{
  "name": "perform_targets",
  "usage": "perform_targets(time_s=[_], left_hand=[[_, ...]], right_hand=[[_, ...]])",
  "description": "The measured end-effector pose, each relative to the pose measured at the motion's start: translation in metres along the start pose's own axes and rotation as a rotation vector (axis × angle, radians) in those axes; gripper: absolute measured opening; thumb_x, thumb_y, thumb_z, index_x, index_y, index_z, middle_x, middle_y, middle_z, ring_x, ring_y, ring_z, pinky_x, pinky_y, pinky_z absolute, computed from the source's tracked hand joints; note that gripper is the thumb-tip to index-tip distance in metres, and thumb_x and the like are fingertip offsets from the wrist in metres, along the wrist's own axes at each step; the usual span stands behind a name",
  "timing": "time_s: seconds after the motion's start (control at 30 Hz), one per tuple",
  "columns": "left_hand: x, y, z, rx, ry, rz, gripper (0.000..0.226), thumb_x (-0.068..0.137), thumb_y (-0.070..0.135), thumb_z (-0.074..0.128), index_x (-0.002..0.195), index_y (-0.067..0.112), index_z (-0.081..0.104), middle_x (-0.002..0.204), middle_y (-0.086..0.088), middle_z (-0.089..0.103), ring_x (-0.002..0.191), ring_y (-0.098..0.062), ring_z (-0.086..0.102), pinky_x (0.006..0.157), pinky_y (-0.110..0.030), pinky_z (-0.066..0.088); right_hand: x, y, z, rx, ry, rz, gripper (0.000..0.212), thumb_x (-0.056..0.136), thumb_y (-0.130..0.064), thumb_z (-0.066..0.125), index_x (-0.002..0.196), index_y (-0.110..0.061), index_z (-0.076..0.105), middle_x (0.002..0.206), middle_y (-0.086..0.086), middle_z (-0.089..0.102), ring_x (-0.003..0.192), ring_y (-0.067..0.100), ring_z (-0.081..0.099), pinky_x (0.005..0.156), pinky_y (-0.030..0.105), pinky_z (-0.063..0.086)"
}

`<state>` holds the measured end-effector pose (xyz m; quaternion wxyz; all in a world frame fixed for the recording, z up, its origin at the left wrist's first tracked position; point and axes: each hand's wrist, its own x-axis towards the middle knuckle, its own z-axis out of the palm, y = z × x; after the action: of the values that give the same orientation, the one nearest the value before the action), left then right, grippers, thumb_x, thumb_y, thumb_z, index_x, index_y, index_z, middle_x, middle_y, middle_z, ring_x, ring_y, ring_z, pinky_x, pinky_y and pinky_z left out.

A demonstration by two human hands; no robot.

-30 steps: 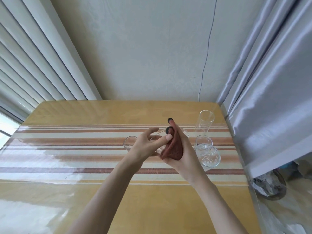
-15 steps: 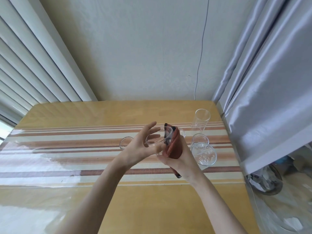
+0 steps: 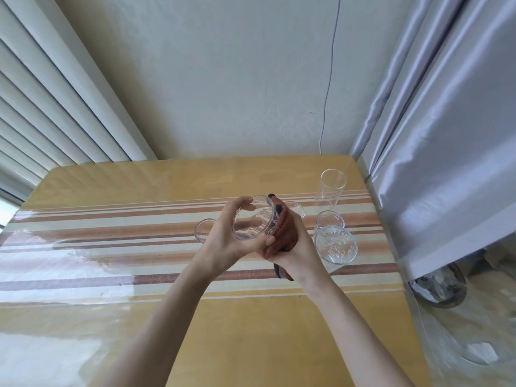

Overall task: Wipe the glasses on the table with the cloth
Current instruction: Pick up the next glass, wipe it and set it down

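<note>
1. The left hand (image 3: 223,241) holds a clear, short, round glass (image 3: 252,217) above the middle of the table (image 3: 251,331), tilted so its open mouth faces the camera; fingers curl over the top rim and the thumb presses the lower rim.
2. The held glass looks empty; light glints on its wall, and the hand shows through it.
3. The right hand (image 3: 296,247) is closed around a reddish-brown cloth (image 3: 282,233), pressing it against the right side of the held glass.
4. The cloth is bunched, with a dark edge at its top, and a dark corner hangs below the right wrist.
5. A tall, straight tumbler (image 3: 331,188) stands upright near the table's far right corner, apparently empty.
6. Just nearer than it, by the right edge, stands a small jug (image 3: 329,220), and touching or just in front of that sits a wide bowl (image 3: 336,245) with a faint pattern; nothing shows inside either.
7. A small cup (image 3: 203,233) stands on the striped runner (image 3: 111,241), partly behind the left hand, apparently empty.
8. Another rim (image 3: 294,208) shows behind the cloth; its contents are hidden.
9. The table has a glossy clear cover over yellow wood.
</note>
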<state>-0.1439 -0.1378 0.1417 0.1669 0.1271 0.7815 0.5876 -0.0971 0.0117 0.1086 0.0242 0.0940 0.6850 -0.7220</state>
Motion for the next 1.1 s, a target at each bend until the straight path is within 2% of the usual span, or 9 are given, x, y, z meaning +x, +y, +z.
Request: perform_targets(time_s=[0.07,0.17,0.23,0.4,0.5,0.7,0.83,0.93,1.1], left_hand=[[0.000,-0.009,0.004,0.050,0.018,0.021,0.078,0.055,0.043,0.081,0.123,0.035,0.043,0.121,0.008,0.048,0.104,-0.006,0.063,0.081,-0.036,0.056],[0.000,-0.018,0.013,0.145,0.033,0.063,0.074,0.061,0.031,0.086,0.116,0.043,0.038,0.118,0.015,0.045,0.104,0.000,0.061,0.086,-0.025,0.050],[0.001,-0.025,0.019,0.178,0.030,0.070,0.074,0.065,0.021,0.086,0.120,0.036,0.039,0.117,0.017,0.043,0.104,-0.001,0.061,0.087,-0.020,0.047],[0.002,-0.041,0.026,0.283,-0.010,0.081,0.082,0.064,0.023,0.086,0.131,0.019,0.039,0.115,0.015,0.043,0.104,-0.006,0.059,0.080,-0.005,0.043],[0.003,-0.051,0.027,0.321,-0.013,0.075,0.082,0.062,0.027,0.087,0.130,0.020,0.041,0.115,0.013,0.043,0.102,-0.008,0.061,0.082,-0.015,0.048],[0.010,-0.087,0.046,0.423,0.005,-0.020,0.088,0.059,0.037,0.085,0.130,0.012,0.039,0.118,0.005,0.041,0.104,-0.020,0.060,0.083,-0.037,0.052],[0.022,-0.105,0.072,0.460,-0.076,-0.040,0.089,0.066,0.035,0.083,0.136,0.009,0.034,0.127,-0.002,0.040,0.113,-0.020,0.055,0.086,-0.034,0.049],[0.037,-0.111,0.088,0.463,-0.108,-0.051,0.089,0.068,0.032,0.081,0.138,0.010,0.031,0.132,-0.004,0.036,0.115,-0.020,0.050,0.088,-0.035,0.049],[0.064,-0.119,0.108,0.518,-0.111,-0.048,0.085,0.069,0.016,0.080,0.137,0.007,0.029,0.130,-0.012,0.032,0.109,-0.030,0.049,0.087,-0.040,0.049]], right_hand=[[0.001,0.006,-0.001,0.006,0.016,0.049,0.075,0.071,0.016,0.074,0.129,-0.021,0.045,0.111,-0.011,0.061,0.087,-0.021,0.059,0.076,0.004,0.047],[0.000,0.018,-0.002,0.052,0.063,0.126,0.076,0.071,0.021,0.069,0.133,-0.017,0.046,0.109,-0.004,0.063,0.083,-0.015,0.062,0.072,0.008,0.049],[-0.002,0.026,-0.002,0.078,0.090,0.164,0.077,0.072,0.022,0.067,0.136,-0.016,0.045,0.112,0.000,0.064,0.088,-0.006,0.063,0.073,0.009,0.051],[-0.012,0.043,-0.008,0.061,0.114,0.255,0.063,0.074,0.018,0.068,0.127,-0.011,0.051,0.111,0.005,0.065,0.094,0.010,0.064,0.075,0.014,0.054],[-0.016,0.056,-0.016,0.004,0.129,0.329,0.047,0.072,0.008,0.075,0.108,-0.015,0.056,0.103,0.010,0.070,0.101,0.027,0.068,0.089,0.038,0.055],[-0.038,0.082,-0.025,-0.173,0.214,0.477,0.044,0.072,-0.005,0.075,0.107,-0.023,0.055,0.100,0.003,0.070,0.095,0.021,0.068,0.082,0.034,0.054],[-0.055,0.099,-0.034,-0.305,0.279,0.495,0.050,0.076,-0.003,0.071,0.114,-0.029,0.051,0.092,-0.004,0.067,0.079,0.008,0.064,0.065,0.023,0.051],[-0.063,0.113,-0.039,-0.387,0.294,0.526,0.051,0.077,-0.003,0.069,0.118,-0.026,0.050,0.091,-0.003,0.069,0.078,0.015,0.066,0.067,0.030,0.052],[-0.067,0.128,-0.043,-0.470,0.327,0.492,0.062,0.076,-0.005,0.070,0.129,-0.028,0.046,0.108,-0.001,0.068,0.100,0.019,0.065,0.081,0.036,0.054]])
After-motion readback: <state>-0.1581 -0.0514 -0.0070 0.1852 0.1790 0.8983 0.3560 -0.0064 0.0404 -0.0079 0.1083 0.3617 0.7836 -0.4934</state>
